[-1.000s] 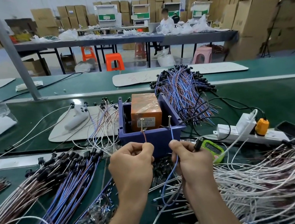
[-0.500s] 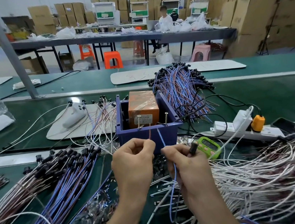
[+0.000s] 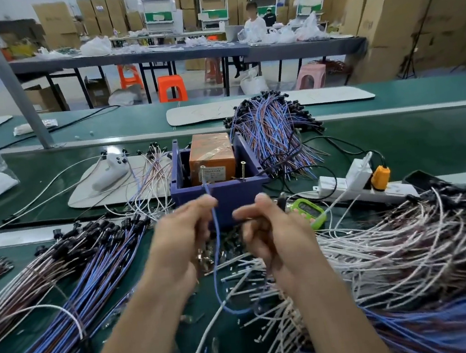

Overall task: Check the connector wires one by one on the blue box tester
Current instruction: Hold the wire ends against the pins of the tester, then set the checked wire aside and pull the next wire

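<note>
The blue box tester (image 3: 219,195) stands mid-table with an orange block (image 3: 211,157) inside and two screw posts on its near rim. My left hand (image 3: 181,241) pinches a blue connector wire (image 3: 216,254) whose upper end reaches the left post (image 3: 202,169); the wire loops down between my wrists. My right hand (image 3: 270,230) has curled fingers just right of it, in front of the box, holding a dark connector end that is blurred. Both hands sit below the box's near wall.
A bundle of blue and brown wires (image 3: 61,273) lies at the left, a white wire pile (image 3: 395,244) at the right, another blue bundle (image 3: 273,133) behind the box. A green meter (image 3: 308,211), a power strip (image 3: 359,187) and a white controller (image 3: 108,171) lie nearby.
Both hands drew back from the posts and came together. The blue wire passed from my right hand to my left, whose brown wire is gone; its tip now meets the left post.
</note>
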The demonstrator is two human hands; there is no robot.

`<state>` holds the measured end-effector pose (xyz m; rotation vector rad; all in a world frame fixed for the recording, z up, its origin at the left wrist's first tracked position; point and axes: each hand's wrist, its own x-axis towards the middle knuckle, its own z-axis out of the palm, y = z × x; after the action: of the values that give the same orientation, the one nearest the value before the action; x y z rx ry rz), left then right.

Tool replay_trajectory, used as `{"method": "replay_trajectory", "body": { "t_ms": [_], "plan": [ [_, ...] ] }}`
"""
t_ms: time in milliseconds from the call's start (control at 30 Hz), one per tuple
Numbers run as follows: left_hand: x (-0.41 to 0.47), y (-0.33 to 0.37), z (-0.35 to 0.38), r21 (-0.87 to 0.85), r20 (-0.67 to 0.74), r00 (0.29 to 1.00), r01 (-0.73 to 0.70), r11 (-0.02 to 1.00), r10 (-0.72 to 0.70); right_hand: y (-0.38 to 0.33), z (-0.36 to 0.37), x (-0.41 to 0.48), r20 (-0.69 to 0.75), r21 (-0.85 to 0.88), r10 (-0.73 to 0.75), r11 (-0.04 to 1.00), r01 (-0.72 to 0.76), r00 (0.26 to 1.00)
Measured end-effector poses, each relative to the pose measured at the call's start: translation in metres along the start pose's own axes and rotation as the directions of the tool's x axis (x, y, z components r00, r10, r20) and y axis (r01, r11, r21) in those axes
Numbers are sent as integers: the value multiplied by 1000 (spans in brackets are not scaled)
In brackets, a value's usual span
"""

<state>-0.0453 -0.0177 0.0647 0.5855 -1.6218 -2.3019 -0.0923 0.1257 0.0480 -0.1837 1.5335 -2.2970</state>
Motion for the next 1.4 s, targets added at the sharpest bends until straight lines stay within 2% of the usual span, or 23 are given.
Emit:
{"method": "replay_trajectory", "body": {
  "t_ms": [133, 233, 333, 433, 533, 600, 667, 733, 767, 833, 900, 1033, 1200, 1300, 1400],
  "plan": [
    [-3, 14, -20, 70, -166, 986, -17, 997, 29, -30, -33, -11, -89, 75, -28, 997, 35, 996],
    [-2, 14, -25, -11, -272, 962, 9, 1000, -12, -54, -69, -26, -153, 90, -57, 993, 71, 987],
    [-4, 5, -19, -60, -266, 963, 36, 998, -50, -73, -105, -45, -225, 81, -84, 991, 105, 971],
    [-17, -11, 0, -11, -172, 983, 59, 998, -60, -85, -140, -67, -317, 26, -101, 993, 115, 943],
    [-31, -23, 19, 221, -9, 1000, 29, 975, -28, -94, -175, -90, -427, -37, -110, 994, 104, 898],
    [-39, -26, 29, 473, 165, 986, -58, 879, -24, -103, -197, -106, -496, -96, -128, 991, 93, 859],
    [-49, -27, 41, 659, 316, 945, -154, 736, -84, -112, -215, -120, -549, -236, -186, 970, 62, 815],
    [-58, -29, 56, 771, 412, 900, -261, 581, -142, -122, -231, -132, -597, -467, -303, 884, -15, 743],
    [-63, -30, 65, 806, 451, 877, -321, 498, -165, -127, -239, -137, -600, -601, -375, 795, -89, 707],
    [-71, -37, 81, 826, 517, 835, -427, 369, -191, -136, -250, -143, -571, -792, -498, 543, -279, 652],
    [-78, -47, 98, 817, 564, 808, -513, 265, -174, -142, -256, -144, -545, -838, -549, 346, -421, 633],
    [-86, -65, 119, 793, 609, 792, -607, 47, -37, -138, -256, -133, -479, -854, -604, 154, -496, 637],
    [-87, -78, 121, 766, 641, 767, -641, 48, 32, -122, -258, -125, -335, -914, -705, 82, -397, 625],
    [-84, -81, 115, 763, 642, 762, -646, 20, 82, -113, -260, -127, -304, -913, -727, 36, -407, 616],
    [-81, -81, 110, 779, 621, 780, -625, 54, 78, -107, -260, -131, -285, -908, -758, 18, -418, 587]
  ]
}}
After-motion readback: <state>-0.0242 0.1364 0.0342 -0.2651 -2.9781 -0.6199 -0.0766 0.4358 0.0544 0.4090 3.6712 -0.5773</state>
